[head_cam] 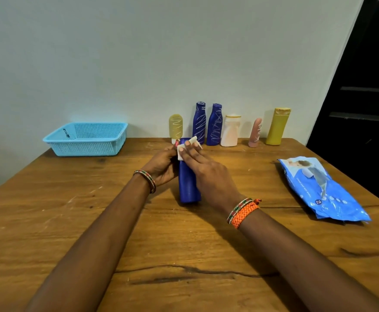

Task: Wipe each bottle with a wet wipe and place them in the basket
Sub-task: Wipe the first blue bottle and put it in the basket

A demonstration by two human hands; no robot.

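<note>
Hands work a bottle (pixel 189 183): left hand (pixel 162 164) apparently grips it, right hand (pixel 206 172) presses a wipe (pixel 184 149) on top, fingers straight.

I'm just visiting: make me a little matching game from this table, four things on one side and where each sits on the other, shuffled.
Things:
1. light blue basket
2. wet wipe pack
3. dark blue bottle
4. mustard-yellow bottle

Places:
A. held between the two hands
B. far left corner of the table
C. right end of the row by the wall
D. lying flat at the table's right side

Pairs: 1-B, 2-D, 3-A, 4-C
</note>
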